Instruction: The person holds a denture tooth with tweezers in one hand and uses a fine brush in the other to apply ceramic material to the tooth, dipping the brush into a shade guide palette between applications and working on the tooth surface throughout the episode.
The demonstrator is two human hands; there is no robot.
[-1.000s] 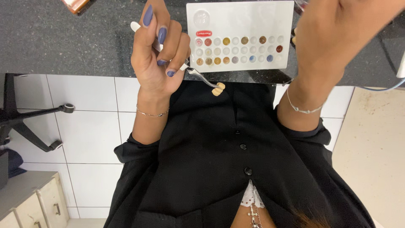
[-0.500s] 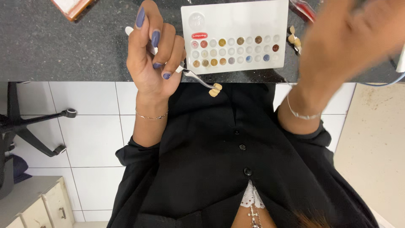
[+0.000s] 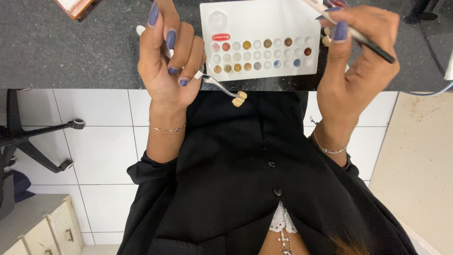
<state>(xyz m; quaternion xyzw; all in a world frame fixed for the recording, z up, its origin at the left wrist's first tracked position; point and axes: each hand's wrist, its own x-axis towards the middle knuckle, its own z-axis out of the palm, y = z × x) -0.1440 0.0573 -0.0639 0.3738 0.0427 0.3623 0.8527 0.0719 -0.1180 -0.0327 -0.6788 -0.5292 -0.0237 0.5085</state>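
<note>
Gripping metal tweezers [image 3: 214,81] in my left hand [image 3: 167,61], fingers curled tight, I keep a small tooth piece [image 3: 239,98] clamped at their tip (just off the counter edge). My right hand [image 3: 351,61] pinches a thin brush [image 3: 351,32] beside the white paint palette [image 3: 278,23].

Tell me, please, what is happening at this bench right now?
A person in a black shirt works over a dark speckled countertop. The left hand holds slim metal tweezers that grip a small cream tooth-shaped piece. The right hand holds a thin dark-handled brush raised beside a white rectangular palette with rows of small round wells of coloured stains. The brush is not touching the piece.
</note>
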